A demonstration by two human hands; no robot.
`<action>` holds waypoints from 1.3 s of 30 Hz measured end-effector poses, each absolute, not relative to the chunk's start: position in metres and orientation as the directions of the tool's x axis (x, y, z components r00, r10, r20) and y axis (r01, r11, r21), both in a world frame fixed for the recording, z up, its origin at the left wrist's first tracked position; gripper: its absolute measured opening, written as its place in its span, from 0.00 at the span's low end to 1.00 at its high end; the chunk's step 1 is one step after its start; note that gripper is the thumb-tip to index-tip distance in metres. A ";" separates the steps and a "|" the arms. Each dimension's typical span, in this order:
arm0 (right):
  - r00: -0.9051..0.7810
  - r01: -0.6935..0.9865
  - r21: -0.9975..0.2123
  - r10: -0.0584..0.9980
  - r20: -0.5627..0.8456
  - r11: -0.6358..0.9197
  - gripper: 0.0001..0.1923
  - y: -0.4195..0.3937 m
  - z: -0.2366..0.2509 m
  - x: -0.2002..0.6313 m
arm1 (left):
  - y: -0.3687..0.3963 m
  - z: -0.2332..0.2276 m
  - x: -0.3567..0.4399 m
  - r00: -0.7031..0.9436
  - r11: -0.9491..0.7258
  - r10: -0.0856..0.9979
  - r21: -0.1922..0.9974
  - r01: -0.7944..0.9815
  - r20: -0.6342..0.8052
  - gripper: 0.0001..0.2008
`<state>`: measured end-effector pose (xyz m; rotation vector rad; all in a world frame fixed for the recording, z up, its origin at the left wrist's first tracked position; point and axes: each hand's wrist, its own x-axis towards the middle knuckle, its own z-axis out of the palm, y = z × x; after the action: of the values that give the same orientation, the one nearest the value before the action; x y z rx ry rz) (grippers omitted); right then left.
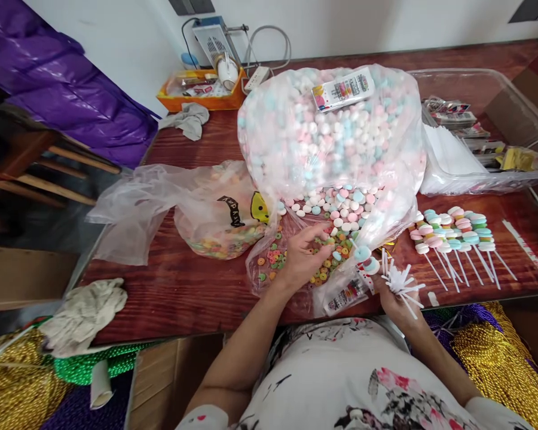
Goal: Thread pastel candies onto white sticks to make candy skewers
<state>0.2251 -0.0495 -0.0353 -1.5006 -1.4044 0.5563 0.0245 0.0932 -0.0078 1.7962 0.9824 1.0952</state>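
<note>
Over on the far left of the wooden table (170,286) a crumpled rag (83,313) lies well clear of the action, and a smaller printed bag of ring sweets (219,218) slumps just left of the working hand. Now the left hand (302,254): fingers curled and pinched together among the loose candy pieces (336,215) spilling from the mouth of the big clear bag (332,137), closed on what looks like a single sweet, though the piece itself is hidden by the fingertips. Just right of that pinch, the right hand (397,295) is clenched around a bundle of white sticks (401,283), with one stick already carrying a blue and a pink sweet (366,258) at its tip. Picking one piece at a time and keeping the stick steady near the pile looks the tidy way here. Further right, the finished candy skewers (452,230) lie in a row, well apart from both hands.
</note>
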 end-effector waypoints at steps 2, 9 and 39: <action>0.123 0.467 -0.864 0.953 0.276 0.189 0.09 -0.047 -0.024 0.218 | 0.084 -0.003 0.015 0.223 -0.145 0.963 0.988 -0.051 0.153 0.23; -0.090 0.419 -0.827 0.923 0.373 0.375 0.11 -0.037 0.005 0.197 | 0.063 0.009 -0.001 0.114 0.017 0.993 0.924 -0.382 0.029 0.21; -0.130 0.484 -0.802 0.935 0.331 0.351 0.09 -0.041 0.006 0.191 | 0.044 -0.001 -0.021 0.308 -0.808 0.577 0.473 0.351 0.757 0.22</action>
<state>0.1909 -0.0415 0.0058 -1.2605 -1.7586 0.6628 -0.0213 0.0441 -0.0006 2.3547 0.8510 1.5047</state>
